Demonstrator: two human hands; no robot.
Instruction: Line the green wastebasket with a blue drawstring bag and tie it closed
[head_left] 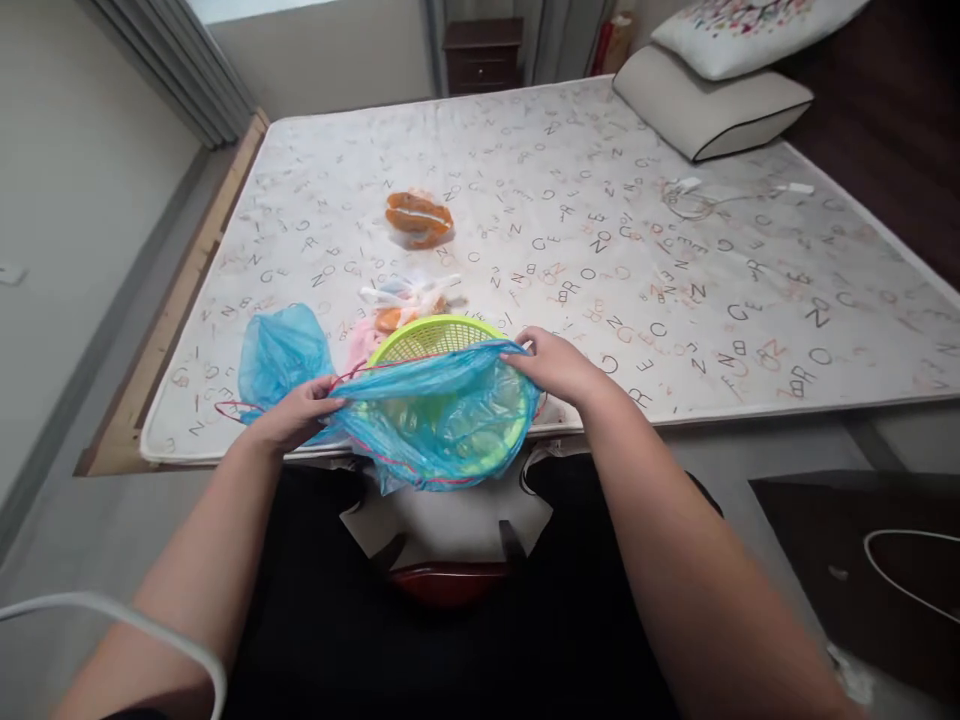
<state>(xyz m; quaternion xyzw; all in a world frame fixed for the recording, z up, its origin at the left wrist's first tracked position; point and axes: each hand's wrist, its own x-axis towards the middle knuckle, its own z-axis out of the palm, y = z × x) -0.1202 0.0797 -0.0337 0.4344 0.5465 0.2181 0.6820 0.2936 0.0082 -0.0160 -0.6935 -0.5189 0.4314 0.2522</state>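
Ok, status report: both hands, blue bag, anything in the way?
Left hand and right hand gripping edge of blue bag. Bag partly over yellow-green basket, far rim bare. Pink-and-white bundle close behind basket, not blocking hands.

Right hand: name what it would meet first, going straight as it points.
The right hand would first meet the blue bag it pinches; the green basket probably follows, though depth is unclear.

The person wears plain black clothing [600, 600] over the lap, with a sliver of dark sleeve [135, 714] low at left. The left hand [304, 410], right hand [551, 362] and both forearms [675, 520] are bare.
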